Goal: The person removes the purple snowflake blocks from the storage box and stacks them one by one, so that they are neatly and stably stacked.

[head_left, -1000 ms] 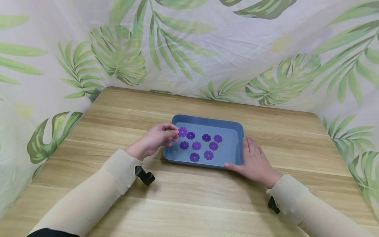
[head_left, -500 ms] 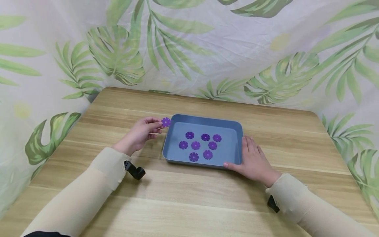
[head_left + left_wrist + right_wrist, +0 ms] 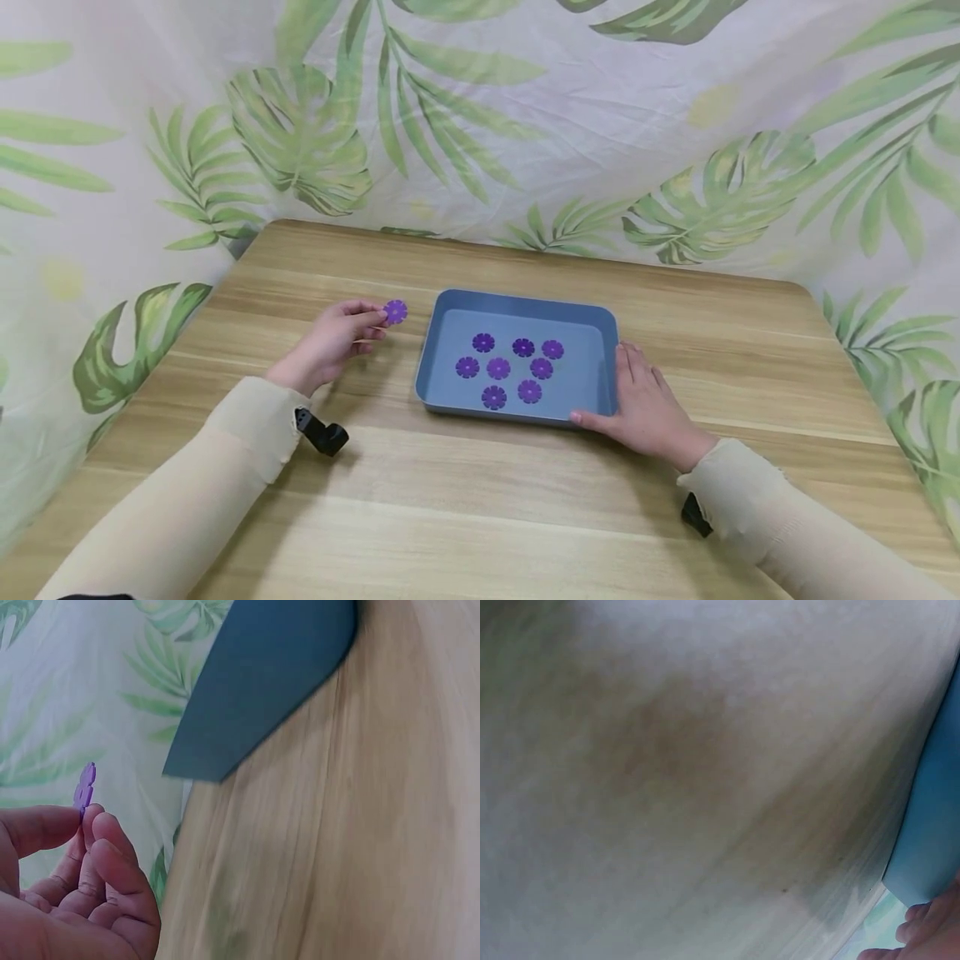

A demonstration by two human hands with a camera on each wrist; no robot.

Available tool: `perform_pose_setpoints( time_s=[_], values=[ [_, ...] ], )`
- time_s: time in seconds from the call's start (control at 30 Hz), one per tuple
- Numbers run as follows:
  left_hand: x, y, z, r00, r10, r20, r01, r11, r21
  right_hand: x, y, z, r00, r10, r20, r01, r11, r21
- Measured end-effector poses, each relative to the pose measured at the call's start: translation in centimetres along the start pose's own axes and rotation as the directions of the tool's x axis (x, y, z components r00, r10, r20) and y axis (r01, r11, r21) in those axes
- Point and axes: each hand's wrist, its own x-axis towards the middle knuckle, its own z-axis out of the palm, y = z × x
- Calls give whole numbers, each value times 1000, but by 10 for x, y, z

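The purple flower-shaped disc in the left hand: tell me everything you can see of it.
The purple flower-shaped disc is small, flat and thin, with a scalloped petal edge and a darker centre; it looks like plastic or foam. The left hand pinches it at the fingertips, held above the wooden table, left of the blue rectangular tray and outside it. In the left wrist view it appears edge-on, upright. Seven matching discs lie flat in the tray.

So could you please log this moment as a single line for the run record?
left hand: pinches purple flower disc left of tray | right hand: rests against blue tray | seven discs in tray | wooden table
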Motion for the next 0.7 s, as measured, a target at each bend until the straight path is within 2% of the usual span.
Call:
perform_pose_setpoints(
  time_s=[0.3,0.47,0.7],
  values=[
    [9,-8,-32,998,-52,-37,52,999,-4,0,1,0,1000,-3,-9,3,1000,2],
    [14,-11,-44,994,-89,-62,92,994,59,0,0,0,1000,-3,-12,3,1000,-3],
    [15,-9,-55,992,-105,-76,118,974,193,0,-1,0,1000,-5,-8,5,1000,-7]
  ],
)
